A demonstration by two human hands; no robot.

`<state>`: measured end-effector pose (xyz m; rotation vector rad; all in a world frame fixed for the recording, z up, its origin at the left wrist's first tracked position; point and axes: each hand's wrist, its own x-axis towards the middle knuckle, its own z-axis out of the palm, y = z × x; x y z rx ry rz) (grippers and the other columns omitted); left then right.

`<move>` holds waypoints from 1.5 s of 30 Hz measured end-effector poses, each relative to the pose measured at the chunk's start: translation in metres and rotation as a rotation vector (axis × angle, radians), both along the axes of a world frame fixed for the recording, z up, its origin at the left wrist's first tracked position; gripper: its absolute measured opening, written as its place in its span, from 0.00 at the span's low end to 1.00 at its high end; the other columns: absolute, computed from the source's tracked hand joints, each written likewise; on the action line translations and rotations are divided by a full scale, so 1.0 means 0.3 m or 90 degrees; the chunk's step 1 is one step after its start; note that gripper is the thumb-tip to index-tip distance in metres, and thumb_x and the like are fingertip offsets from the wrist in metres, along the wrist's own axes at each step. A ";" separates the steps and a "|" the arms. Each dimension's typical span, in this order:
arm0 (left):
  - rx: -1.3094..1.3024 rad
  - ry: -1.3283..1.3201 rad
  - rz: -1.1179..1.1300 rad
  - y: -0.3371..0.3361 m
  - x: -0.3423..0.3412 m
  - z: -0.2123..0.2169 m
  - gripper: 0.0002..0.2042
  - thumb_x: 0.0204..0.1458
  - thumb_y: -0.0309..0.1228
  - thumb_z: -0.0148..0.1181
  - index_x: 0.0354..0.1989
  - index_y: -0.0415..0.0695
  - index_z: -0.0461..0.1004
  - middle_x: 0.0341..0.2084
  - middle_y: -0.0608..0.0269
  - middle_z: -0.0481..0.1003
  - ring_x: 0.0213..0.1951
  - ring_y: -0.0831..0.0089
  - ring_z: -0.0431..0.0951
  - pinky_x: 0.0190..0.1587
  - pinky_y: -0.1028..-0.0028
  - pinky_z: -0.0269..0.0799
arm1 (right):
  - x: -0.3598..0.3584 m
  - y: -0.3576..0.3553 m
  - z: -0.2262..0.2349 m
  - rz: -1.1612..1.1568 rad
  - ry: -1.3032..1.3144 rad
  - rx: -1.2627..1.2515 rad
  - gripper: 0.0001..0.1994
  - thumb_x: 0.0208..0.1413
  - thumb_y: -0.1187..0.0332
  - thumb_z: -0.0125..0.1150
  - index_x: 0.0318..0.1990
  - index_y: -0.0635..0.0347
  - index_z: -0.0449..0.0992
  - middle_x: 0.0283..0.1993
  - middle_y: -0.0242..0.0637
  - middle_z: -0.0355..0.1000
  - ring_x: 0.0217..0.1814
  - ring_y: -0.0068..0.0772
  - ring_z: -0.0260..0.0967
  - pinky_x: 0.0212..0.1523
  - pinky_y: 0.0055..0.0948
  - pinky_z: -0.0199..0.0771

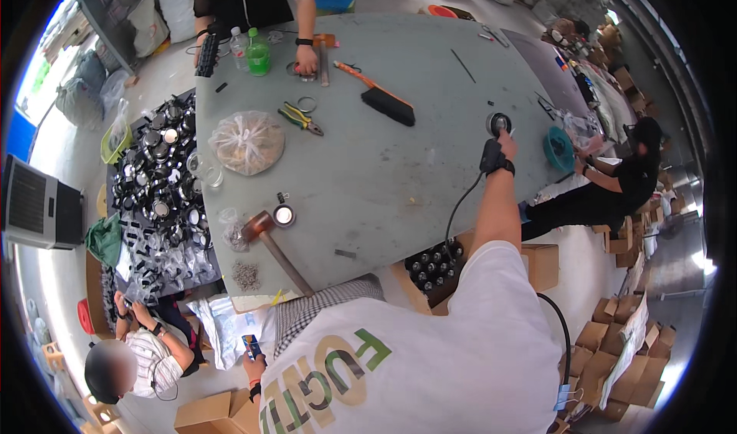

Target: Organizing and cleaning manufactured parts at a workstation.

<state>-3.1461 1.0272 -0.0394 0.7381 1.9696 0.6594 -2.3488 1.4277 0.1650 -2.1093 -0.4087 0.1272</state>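
Note:
My right arm stretches across the grey table (345,196), and my right hand (505,147) is closed at the near edge of a round black part (497,120) with a silvery face. A black device with a cable is strapped to that wrist. Low on the left, beside my body, my left hand (254,368) is closed around a phone (252,346) with a lit screen. Nearer my side of the table lie a wooden-handled mallet (282,261), another round part (284,216) with a pale face and a small pile of metal bits (246,276).
A bag of small pieces (247,142), pliers (299,117), a brush (388,105) and bottles (259,54) lie or stand on the table. Many round parts (157,150) heap at left. Co-workers are at the far side, left and right; one reaches toward a teal basin (559,148).

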 end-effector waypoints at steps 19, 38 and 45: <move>-0.027 0.173 -0.079 0.149 0.171 0.267 0.21 0.38 0.24 0.52 0.46 0.36 0.66 0.34 0.44 0.71 0.39 0.51 0.71 0.44 0.66 0.66 | -1.017 0.011 -0.217 0.523 0.956 0.087 0.14 0.55 0.61 0.42 0.36 0.63 0.68 0.26 0.37 0.68 0.16 0.23 0.56 0.12 0.21 0.54; -0.224 0.196 0.089 -0.099 0.451 0.316 0.19 0.37 0.27 0.53 0.43 0.39 0.67 0.33 0.44 0.70 0.37 0.51 0.71 0.40 0.63 0.66 | -0.825 0.664 -0.712 0.464 0.858 -0.124 0.21 0.51 0.47 0.47 0.32 0.58 0.70 0.23 0.33 0.69 0.16 0.28 0.63 0.15 0.28 0.63; -0.251 0.191 0.093 -0.057 0.545 0.334 0.18 0.38 0.25 0.52 0.43 0.41 0.68 0.34 0.43 0.69 0.39 0.48 0.69 0.42 0.59 0.66 | -0.811 0.885 -0.718 0.408 0.535 -0.020 0.24 0.48 0.47 0.55 0.29 0.65 0.72 0.23 0.38 0.69 0.20 0.31 0.65 0.23 0.30 0.65</move>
